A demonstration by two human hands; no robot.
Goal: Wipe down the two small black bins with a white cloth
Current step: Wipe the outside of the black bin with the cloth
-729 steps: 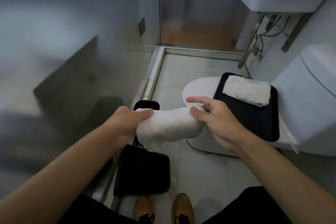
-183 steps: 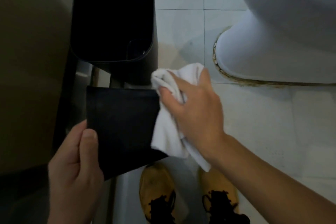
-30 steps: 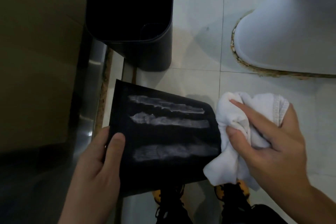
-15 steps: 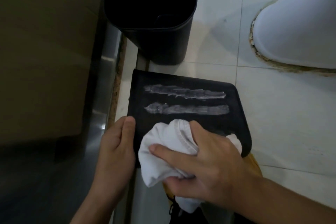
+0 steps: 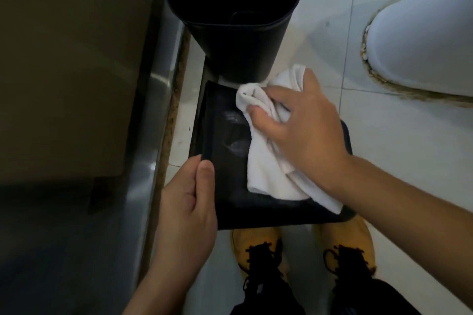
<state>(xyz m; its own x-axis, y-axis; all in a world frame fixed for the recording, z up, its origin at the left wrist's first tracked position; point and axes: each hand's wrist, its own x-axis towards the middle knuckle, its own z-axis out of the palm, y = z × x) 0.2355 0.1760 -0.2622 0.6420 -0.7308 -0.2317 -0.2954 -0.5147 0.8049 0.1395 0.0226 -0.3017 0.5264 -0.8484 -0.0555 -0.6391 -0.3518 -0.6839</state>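
Two small black bins are on the bathroom floor. The far bin (image 5: 238, 28) stands upright with its mouth open toward me. The near bin (image 5: 230, 202) lies with one flat side up, faint wet smears on it. My left hand (image 5: 189, 202) grips its left edge, thumb on top. My right hand (image 5: 302, 130) holds the bunched white cloth (image 5: 268, 169) and presses it on the upper right part of that side, close to the far bin's base.
A white toilet base (image 5: 419, 41) with a stained seal stands at the upper right on the white tiled floor (image 5: 409, 161). A steel door track (image 5: 151, 151) and frosted glass panel run along the left. My yellow shoes (image 5: 258, 245) are just below the near bin.
My right hand has slid the cloth from the lower part of the bin's side up toward its far edge, wiping away the two white streaks. My left hand keeps its grip.
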